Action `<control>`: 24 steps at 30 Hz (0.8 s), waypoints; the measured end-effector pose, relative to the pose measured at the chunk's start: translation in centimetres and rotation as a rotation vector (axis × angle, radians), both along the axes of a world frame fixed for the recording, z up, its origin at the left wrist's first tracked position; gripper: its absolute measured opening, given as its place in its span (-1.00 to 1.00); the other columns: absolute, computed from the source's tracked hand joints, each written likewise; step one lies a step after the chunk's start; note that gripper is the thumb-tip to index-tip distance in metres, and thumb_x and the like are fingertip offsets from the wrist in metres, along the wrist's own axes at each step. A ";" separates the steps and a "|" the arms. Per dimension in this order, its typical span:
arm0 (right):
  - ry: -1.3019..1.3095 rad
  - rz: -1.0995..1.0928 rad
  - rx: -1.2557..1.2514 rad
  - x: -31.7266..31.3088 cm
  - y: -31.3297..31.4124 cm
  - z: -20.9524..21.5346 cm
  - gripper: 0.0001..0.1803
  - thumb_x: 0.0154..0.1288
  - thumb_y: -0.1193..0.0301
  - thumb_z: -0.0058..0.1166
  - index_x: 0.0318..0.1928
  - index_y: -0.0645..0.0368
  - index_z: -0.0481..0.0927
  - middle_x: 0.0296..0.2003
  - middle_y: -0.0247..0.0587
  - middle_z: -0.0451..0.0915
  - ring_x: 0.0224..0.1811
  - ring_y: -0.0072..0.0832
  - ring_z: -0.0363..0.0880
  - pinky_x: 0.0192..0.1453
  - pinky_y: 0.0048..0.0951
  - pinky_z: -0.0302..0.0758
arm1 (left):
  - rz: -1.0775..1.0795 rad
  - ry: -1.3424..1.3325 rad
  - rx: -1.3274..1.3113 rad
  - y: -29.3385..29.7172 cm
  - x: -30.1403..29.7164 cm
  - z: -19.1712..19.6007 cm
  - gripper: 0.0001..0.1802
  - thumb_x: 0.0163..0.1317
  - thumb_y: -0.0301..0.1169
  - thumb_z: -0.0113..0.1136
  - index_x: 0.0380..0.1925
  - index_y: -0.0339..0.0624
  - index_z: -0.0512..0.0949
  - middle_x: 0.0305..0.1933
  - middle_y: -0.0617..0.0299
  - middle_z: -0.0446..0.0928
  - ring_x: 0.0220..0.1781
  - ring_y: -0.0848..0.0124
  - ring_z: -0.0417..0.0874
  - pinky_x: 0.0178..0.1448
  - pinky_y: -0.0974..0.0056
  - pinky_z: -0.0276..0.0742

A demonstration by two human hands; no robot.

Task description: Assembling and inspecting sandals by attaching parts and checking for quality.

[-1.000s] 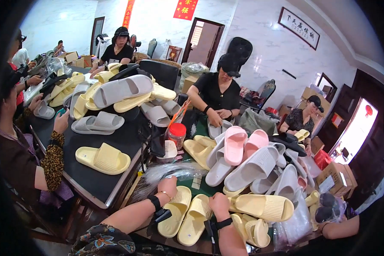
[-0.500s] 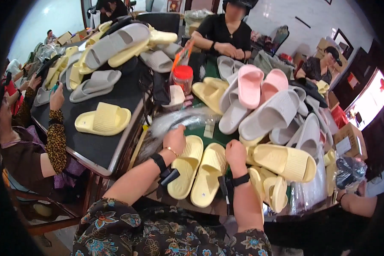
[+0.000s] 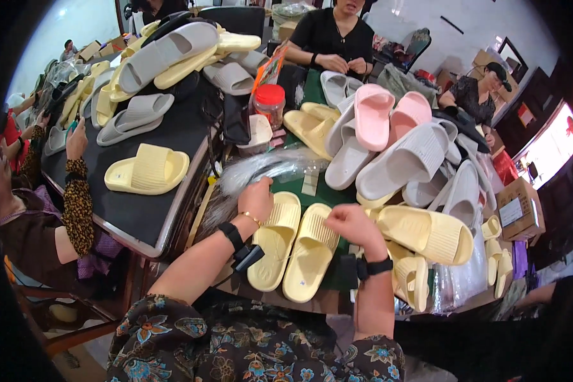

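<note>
Two pale yellow slide slippers lie side by side in front of me, toes pointing away. My left hand (image 3: 256, 200), fingers curled closed, is at the outer side of the strap of the left slipper (image 3: 268, 261). Above the strap of the right slipper (image 3: 302, 267), my right hand (image 3: 353, 224) is bent inward with its fingers pinched together. Whatever either hand has between its fingers is hidden or too small to make out. Just beyond my left hand lies a bundle of clear plastic bags (image 3: 254, 170) on the green table surface (image 3: 312, 202).
Grey, pink and yellow slippers (image 3: 404, 159) are heaped at right. A red-lidded jar (image 3: 270, 105) and a white tub (image 3: 258, 134) stand ahead. More slippers cover a black table (image 3: 134, 216) at left, where a person holds something. Other people sit across and at right.
My right hand has moved inward over the right slipper's strap, its wrist turning. My left hand stays near the left strap. At far right, the plastic-wrapped dark bundle has left the table edge.
</note>
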State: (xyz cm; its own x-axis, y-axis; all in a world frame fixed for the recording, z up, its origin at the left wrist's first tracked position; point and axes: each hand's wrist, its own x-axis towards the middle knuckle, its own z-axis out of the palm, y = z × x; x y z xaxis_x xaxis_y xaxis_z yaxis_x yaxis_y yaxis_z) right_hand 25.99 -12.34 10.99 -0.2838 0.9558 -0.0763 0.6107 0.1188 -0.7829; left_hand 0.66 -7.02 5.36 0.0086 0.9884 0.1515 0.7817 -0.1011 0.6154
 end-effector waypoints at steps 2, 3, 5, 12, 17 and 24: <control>-0.015 0.237 -0.282 -2.0 -2.2 4.1 -0.69 0.14 0.26 0.18 -0.20 0.24 0.65 -0.55 -0.14 0.62 -0.48 -0.51 0.60 -0.36 -0.42 0.52 | 0.032 0.000 0.017 -0.4 -1.3 -1.0 -0.74 0.15 -0.47 0.05 -0.13 -0.14 0.53 -0.27 -0.07 0.62 -0.20 -0.01 0.63 -0.11 -0.03 0.53; -0.018 0.327 -0.236 -2.0 -3.1 3.2 -0.68 0.20 0.32 0.18 -0.08 0.23 0.62 -0.53 -0.32 0.61 -0.50 -0.67 0.51 -0.39 -0.53 0.47 | 0.029 0.002 0.021 -0.5 -1.1 -1.2 -0.74 0.15 -0.46 0.03 -0.13 -0.14 0.52 -0.28 -0.08 0.62 -0.20 -0.02 0.63 -0.12 -0.04 0.53; -0.217 0.456 -0.004 -2.6 -5.0 2.4 -0.56 0.18 0.18 0.17 -0.01 0.20 0.60 -0.34 0.02 0.66 -0.30 -0.20 0.67 -0.17 -0.29 0.57 | 0.016 0.043 0.000 -0.9 -0.6 -0.8 -0.74 0.16 -0.46 0.01 -0.13 -0.14 0.52 -0.29 -0.08 0.62 -0.20 -0.02 0.63 -0.12 -0.05 0.52; -0.509 0.201 0.028 -5.7 -8.0 1.1 -0.62 0.20 0.17 0.08 -0.32 0.31 0.60 -0.39 0.22 0.60 -0.28 0.05 0.59 -0.16 -0.07 0.54 | -0.050 -0.005 0.086 -1.0 0.1 -0.6 -0.76 0.15 -0.47 0.04 -0.16 -0.15 0.52 -0.31 -0.09 0.61 -0.22 -0.03 0.62 -0.11 -0.05 0.52; -0.431 0.090 0.278 -6.9 -8.8 -0.5 -0.70 0.20 0.31 0.06 -0.39 0.38 0.57 -0.36 0.16 0.55 -0.24 0.06 0.55 -0.12 -0.12 0.52 | -0.231 -0.146 0.170 -0.1 1.2 0.5 -0.89 0.14 -0.46 0.09 -0.36 -0.20 0.58 -0.34 0.01 0.59 -0.22 0.02 0.60 -0.09 0.04 0.52; -0.453 -0.128 0.432 -7.7 -8.6 -6.2 -0.58 0.12 0.44 -0.03 -0.02 0.44 0.43 -0.08 0.16 0.42 0.00 0.01 0.39 0.07 -0.08 0.37 | -0.410 -0.101 0.024 0.5 5.0 2.1 -0.86 0.14 -0.42 0.10 -0.39 -0.22 0.60 -0.31 -0.02 0.59 -0.20 0.03 0.61 -0.08 0.07 0.53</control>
